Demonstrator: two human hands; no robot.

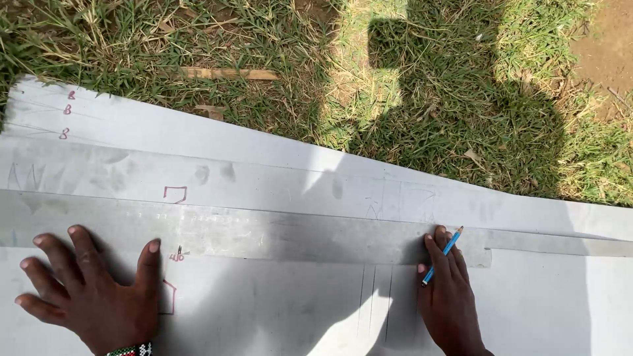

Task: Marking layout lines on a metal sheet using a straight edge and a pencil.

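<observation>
At the near left, the left hand [99, 290] lies flat, palm down, on the big pale metal sheet [264, 310]. Its fingers are spread wide apart and hold nothing; the fingertips reach the near edge of a long grey metal strip [264, 231], and the thumb points up toward that edge. A beaded band [130, 350] circles the wrist at the bottom edge of the view. Small red marks sit on the sheet just right of the thumb, and more red marks lie at the far left corner.

The strip lies on the sheet like a straightedge. Its long axis runs left to right across the view, dropping slightly nearer toward the right, where it narrows and carries on to the right edge.

Right of centre, three thin pencil lines [374, 296] run near to far on the sheet, at a right angle to the strip and ending at its near edge.

Just right of those lines, the right hand [448, 296] rests on the sheet with its fingers together, closed on a blue pencil [443, 256]. The pencil slants: one end points far and right over the strip, the other end near and left, down at the strip's near edge.

Beyond the sheet's far edge lies grass [461, 99], with a stick [224, 74] at the far left and bare soil [606, 46] at the far right.
</observation>
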